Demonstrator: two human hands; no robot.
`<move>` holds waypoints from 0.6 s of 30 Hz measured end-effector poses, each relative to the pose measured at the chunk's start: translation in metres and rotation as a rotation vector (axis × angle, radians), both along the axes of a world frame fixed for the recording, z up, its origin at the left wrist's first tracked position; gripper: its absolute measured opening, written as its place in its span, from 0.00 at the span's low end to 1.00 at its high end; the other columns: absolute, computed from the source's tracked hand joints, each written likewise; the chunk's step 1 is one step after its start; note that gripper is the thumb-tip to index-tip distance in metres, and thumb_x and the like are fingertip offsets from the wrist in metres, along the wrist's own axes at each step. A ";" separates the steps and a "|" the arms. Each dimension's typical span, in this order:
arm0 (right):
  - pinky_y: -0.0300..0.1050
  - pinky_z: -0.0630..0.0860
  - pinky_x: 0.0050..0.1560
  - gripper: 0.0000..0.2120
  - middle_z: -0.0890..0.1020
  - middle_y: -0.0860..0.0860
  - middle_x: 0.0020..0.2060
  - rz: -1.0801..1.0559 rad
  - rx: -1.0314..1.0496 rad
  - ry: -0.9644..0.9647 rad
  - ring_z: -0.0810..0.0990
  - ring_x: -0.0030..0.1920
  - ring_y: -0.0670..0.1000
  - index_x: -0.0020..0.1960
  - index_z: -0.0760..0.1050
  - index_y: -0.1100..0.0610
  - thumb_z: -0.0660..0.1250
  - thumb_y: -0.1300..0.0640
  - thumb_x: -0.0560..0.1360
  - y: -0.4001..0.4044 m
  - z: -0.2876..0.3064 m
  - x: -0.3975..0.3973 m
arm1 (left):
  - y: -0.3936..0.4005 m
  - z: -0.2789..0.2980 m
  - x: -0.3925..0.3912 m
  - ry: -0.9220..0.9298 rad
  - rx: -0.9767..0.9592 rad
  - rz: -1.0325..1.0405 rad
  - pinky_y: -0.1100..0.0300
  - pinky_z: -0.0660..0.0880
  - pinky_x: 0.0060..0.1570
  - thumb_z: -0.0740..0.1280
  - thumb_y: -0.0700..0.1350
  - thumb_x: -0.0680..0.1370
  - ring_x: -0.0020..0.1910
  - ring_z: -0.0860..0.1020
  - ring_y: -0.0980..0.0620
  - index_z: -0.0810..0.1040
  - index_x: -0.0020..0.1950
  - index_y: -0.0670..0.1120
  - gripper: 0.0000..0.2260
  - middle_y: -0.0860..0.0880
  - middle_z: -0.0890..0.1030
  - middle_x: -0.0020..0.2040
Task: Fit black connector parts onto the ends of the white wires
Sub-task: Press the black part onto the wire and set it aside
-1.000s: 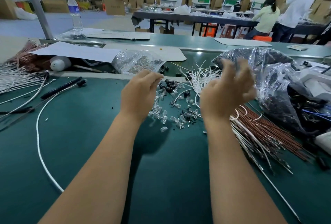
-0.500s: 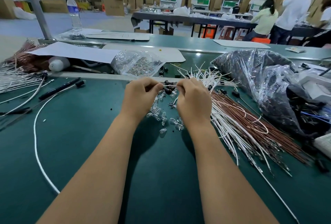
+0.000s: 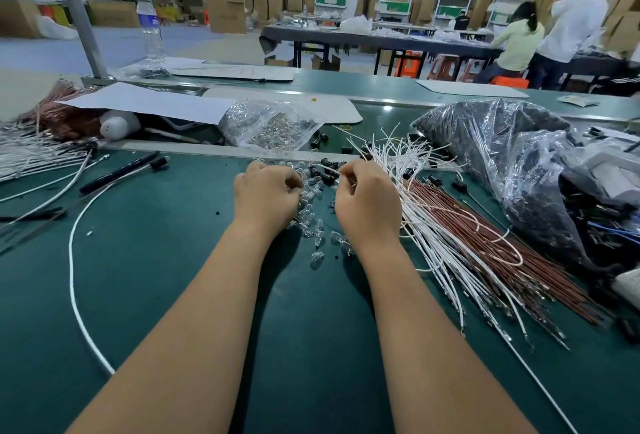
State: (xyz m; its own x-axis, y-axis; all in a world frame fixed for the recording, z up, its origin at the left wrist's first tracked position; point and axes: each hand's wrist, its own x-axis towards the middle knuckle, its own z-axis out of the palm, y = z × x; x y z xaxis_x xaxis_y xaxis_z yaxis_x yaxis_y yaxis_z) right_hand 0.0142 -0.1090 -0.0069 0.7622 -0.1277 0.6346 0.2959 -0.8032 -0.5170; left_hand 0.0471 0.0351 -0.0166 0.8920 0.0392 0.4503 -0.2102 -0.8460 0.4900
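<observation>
Right hand fingers pinching white wire; left hand fingers curled over clear bulbs, grip unclear.

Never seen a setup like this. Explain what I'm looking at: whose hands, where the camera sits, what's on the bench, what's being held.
There is no machine here. A person wears a camera on the head, so the single view looks forward and down along both forearms. The left hand has curled fingers over a scatter of small clear bulbs; what it holds is hidden. The right hand pinches a thin white wire near loose black connector parts. To the right on the green bench lie bundles of white wires and brown wires, then a plastic bag of dark parts. Other people work at tables behind.
</observation>
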 end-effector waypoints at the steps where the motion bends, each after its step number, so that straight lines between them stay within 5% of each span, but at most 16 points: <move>1: 0.42 0.71 0.43 0.05 0.80 0.52 0.45 0.006 0.015 0.024 0.75 0.42 0.50 0.49 0.78 0.59 0.63 0.62 0.78 0.001 0.000 0.000 | -0.001 0.000 -0.001 -0.006 -0.011 0.002 0.56 0.62 0.52 0.68 0.44 0.75 0.57 0.72 0.48 0.82 0.51 0.54 0.08 0.56 0.80 0.43; 9: 0.40 0.69 0.38 0.08 0.80 0.50 0.41 0.091 0.211 0.119 0.75 0.38 0.48 0.50 0.79 0.54 0.63 0.62 0.77 0.002 0.001 -0.002 | -0.003 -0.001 -0.005 -0.095 -0.063 -0.008 0.52 0.72 0.54 0.63 0.37 0.77 0.53 0.75 0.43 0.79 0.61 0.45 0.13 0.44 0.77 0.55; 15: 0.35 0.72 0.40 0.05 0.80 0.50 0.44 0.167 0.330 0.047 0.74 0.36 0.41 0.48 0.81 0.53 0.68 0.60 0.76 0.003 0.001 -0.002 | -0.005 0.005 -0.004 -0.041 -0.787 -0.115 0.67 0.72 0.32 0.65 0.37 0.79 0.29 0.73 0.60 0.82 0.55 0.43 0.08 0.49 0.80 0.39; 18: 0.37 0.74 0.41 0.04 0.81 0.49 0.43 0.160 0.348 -0.002 0.77 0.40 0.44 0.48 0.80 0.53 0.67 0.60 0.76 0.004 0.002 -0.002 | -0.007 0.012 -0.005 0.085 -1.328 -0.211 0.68 0.77 0.37 0.67 0.34 0.77 0.34 0.80 0.57 0.80 0.44 0.42 0.05 0.49 0.82 0.36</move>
State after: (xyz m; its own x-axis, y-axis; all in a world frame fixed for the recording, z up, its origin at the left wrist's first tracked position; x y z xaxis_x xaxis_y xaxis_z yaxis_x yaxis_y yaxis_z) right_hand 0.0118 -0.1054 -0.0046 0.7889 -0.2153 0.5756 0.4043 -0.5235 -0.7500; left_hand 0.0421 0.0282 -0.0049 0.9581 0.2587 0.1227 -0.2047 0.3195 0.9252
